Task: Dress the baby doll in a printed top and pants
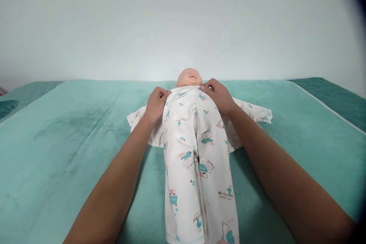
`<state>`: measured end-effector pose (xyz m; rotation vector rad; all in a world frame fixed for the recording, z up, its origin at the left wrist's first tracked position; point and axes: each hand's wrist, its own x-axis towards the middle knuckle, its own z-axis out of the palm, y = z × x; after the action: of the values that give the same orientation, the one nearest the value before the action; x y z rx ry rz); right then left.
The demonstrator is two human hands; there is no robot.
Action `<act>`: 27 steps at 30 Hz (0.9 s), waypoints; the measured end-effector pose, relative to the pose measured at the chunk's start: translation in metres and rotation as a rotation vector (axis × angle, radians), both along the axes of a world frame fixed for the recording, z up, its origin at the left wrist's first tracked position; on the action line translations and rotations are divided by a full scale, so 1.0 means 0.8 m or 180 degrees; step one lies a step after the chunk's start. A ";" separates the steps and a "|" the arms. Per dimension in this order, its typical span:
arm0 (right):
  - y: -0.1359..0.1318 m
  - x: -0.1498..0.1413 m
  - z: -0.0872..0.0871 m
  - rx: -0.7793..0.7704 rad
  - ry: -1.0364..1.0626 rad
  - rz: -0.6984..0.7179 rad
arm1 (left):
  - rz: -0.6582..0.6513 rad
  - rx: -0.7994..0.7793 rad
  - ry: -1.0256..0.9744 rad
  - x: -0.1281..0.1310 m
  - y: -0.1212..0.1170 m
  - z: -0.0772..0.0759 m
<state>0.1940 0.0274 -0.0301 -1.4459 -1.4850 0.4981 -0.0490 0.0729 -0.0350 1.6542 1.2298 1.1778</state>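
A baby doll (190, 77) lies on its back, its head toward the wall. Over its body are white baby pants (183, 129) printed with small bears and teal shapes, the legs stretching toward me. My left hand (158, 101) pinches the left corner of the waistband near the doll's shoulder. At the opposite corner, my right hand (217, 95) has thumb and fingers closed on the same waistband. Beneath the pants spreads a matching white baby shirt (254, 112), its sleeves out to both sides. The doll's body and limbs are hidden by the cloth.
A teal blanket (71, 152) covers the surface, with a faint crease on the left. Darker green cloth (331, 95) shows past its right edge. The pale wall (143, 26) rises right behind the doll's head.
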 end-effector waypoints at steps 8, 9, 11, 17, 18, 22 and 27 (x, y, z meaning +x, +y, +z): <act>-0.007 -0.010 -0.013 0.0256 0.0435 -0.0285 | 0.0032 0.1188 0.0868 -0.004 -0.024 -0.017; -0.015 -0.013 -0.013 0.0377 0.0552 -0.0333 | 0.0055 0.1403 0.1073 -0.007 -0.029 -0.018; -0.038 -0.023 -0.012 0.0574 0.0700 -0.0475 | 0.0115 0.1738 0.1367 -0.014 -0.043 -0.019; -0.170 -0.066 -0.007 0.0775 0.0636 -0.0510 | 0.0362 0.1918 0.1305 -0.047 -0.160 -0.016; -0.201 -0.072 -0.012 0.0712 0.0584 -0.0405 | 0.0307 0.1784 0.1259 -0.055 -0.192 -0.017; -0.325 -0.088 -0.049 0.0307 0.0495 0.0067 | -0.0210 0.1068 0.0999 -0.088 -0.314 -0.028; -0.416 -0.109 -0.067 0.0234 0.0716 0.0140 | -0.0302 0.0781 0.1217 -0.093 -0.384 -0.050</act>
<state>0.1065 -0.3057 -0.0839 -1.2585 -1.3437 0.6063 -0.1237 -0.2341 -0.0750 2.1726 1.2529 1.0145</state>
